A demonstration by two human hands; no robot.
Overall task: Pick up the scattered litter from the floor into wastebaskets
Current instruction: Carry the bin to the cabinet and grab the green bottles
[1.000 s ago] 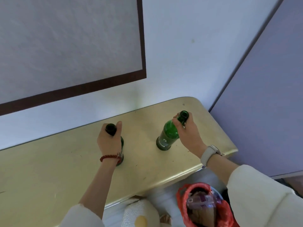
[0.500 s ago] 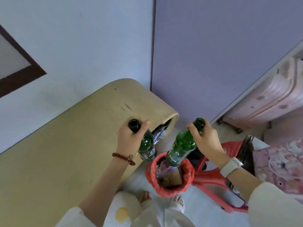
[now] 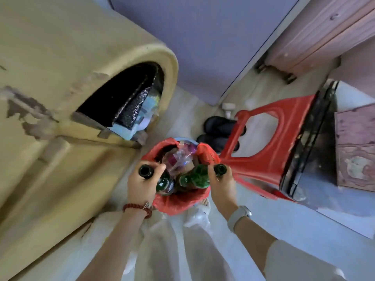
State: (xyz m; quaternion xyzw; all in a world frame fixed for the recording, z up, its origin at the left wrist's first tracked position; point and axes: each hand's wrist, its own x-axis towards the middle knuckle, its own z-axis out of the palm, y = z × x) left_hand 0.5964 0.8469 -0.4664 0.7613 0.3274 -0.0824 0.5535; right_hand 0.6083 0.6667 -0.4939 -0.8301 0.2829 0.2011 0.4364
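My left hand (image 3: 142,184) is curled round the neck of a dark green glass bottle (image 3: 163,184); my right hand (image 3: 222,184) grips the neck of a second, brighter green glass bottle (image 3: 194,177). Both bottles hang base-down inside the mouth of the round wastebasket lined with a red plastic bag (image 3: 178,201), above crumpled wrappers. I'd lower them until the bases rest on the rubbish before letting go, one at a time, so glass doesn't knock glass. The basket's depth is hidden; motion blur smears the beige cabinet (image 3: 60,57) and red plastic stool (image 3: 274,159).
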